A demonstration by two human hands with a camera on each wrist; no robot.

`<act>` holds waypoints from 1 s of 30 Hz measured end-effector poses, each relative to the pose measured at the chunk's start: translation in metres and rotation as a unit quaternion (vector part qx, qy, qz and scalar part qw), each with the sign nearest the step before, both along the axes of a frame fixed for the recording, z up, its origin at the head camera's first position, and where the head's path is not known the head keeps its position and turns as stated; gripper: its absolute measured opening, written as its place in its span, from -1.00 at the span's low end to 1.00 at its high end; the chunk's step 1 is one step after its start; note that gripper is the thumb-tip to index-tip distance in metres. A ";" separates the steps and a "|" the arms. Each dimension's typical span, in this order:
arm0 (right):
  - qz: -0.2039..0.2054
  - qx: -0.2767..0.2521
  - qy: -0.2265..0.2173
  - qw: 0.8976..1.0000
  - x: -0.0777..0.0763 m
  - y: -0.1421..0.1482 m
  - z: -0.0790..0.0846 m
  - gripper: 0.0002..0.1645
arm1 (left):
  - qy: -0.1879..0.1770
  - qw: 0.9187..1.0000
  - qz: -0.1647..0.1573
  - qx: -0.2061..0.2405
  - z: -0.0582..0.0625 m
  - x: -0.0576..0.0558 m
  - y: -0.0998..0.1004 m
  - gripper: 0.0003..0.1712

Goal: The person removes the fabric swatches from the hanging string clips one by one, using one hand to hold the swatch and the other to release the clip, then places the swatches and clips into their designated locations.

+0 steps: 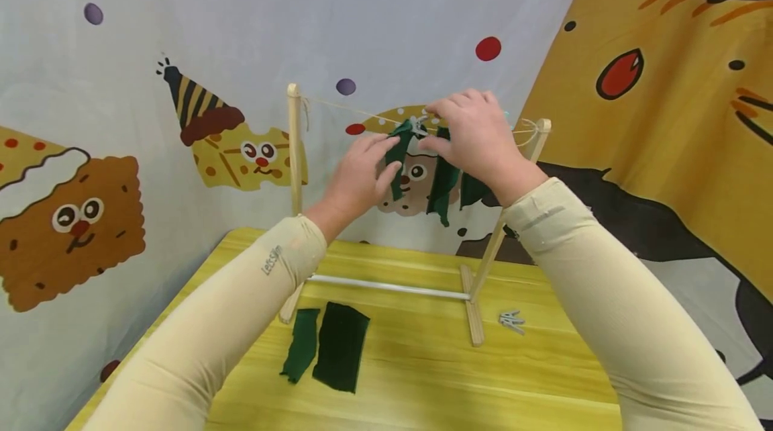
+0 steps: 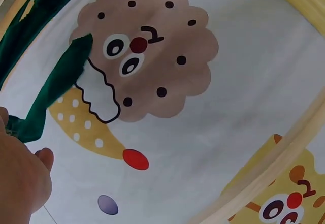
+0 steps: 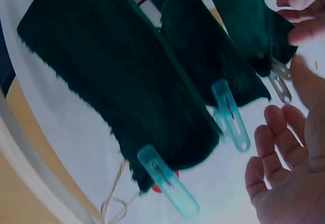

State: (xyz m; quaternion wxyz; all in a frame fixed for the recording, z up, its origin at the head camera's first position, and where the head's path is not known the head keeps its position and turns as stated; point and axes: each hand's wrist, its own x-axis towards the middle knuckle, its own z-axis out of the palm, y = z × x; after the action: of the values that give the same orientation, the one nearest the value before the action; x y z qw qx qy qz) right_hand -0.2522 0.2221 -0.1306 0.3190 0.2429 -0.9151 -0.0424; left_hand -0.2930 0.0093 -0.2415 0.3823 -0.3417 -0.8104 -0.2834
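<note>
Three dark-green cloth strips (image 3: 117, 82) clipped to thin beige string (image 1: 344, 107) so they hang; left hand (image 1: 361, 168), right hand (image 1: 476, 135) loosely spread near slim grey peg (image 1: 418, 125).

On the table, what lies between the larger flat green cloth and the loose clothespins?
Between the larger cloth and the loose clothespins lies the right wooden stand foot, with bare tabletop on either side, as the head view shows.

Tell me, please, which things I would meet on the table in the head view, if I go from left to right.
Narrow green cloth, wide dark green cloth, right foot of the wooden stand, gray clothespins.
</note>
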 end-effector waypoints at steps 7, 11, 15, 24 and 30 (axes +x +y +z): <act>0.016 0.006 0.052 0.998 -0.007 -0.002 -0.007 -0.53 | -0.086 0.992 -0.040 0.080 -0.002 0.000 0.005 -0.55; 0.018 -0.005 0.046 0.999 -0.007 -0.004 -0.008 -0.52 | -0.159 0.977 -0.054 0.131 -0.001 0.001 0.006 -0.52; 0.019 -0.009 0.040 0.999 -0.007 -0.008 -0.008 -0.52 | -0.178 0.975 -0.054 0.121 0.002 0.002 0.006 -0.47; 0.013 -0.005 0.031 0.999 -0.006 -0.012 -0.007 -0.54 | -0.199 0.970 -0.061 0.127 0.004 0.004 0.007 -0.47; 0.008 -0.004 0.029 1.000 -0.005 -0.014 -0.004 -0.55 | -0.237 0.960 -0.067 0.134 0.008 0.008 0.007 -0.47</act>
State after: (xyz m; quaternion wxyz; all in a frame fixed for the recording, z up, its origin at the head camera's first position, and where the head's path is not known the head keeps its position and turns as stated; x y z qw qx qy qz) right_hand -0.2572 0.2084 -0.1349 0.3469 0.2478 -0.9035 -0.0434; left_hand -0.2852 0.0158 -0.2338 0.2014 -0.2638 -0.8079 -0.4870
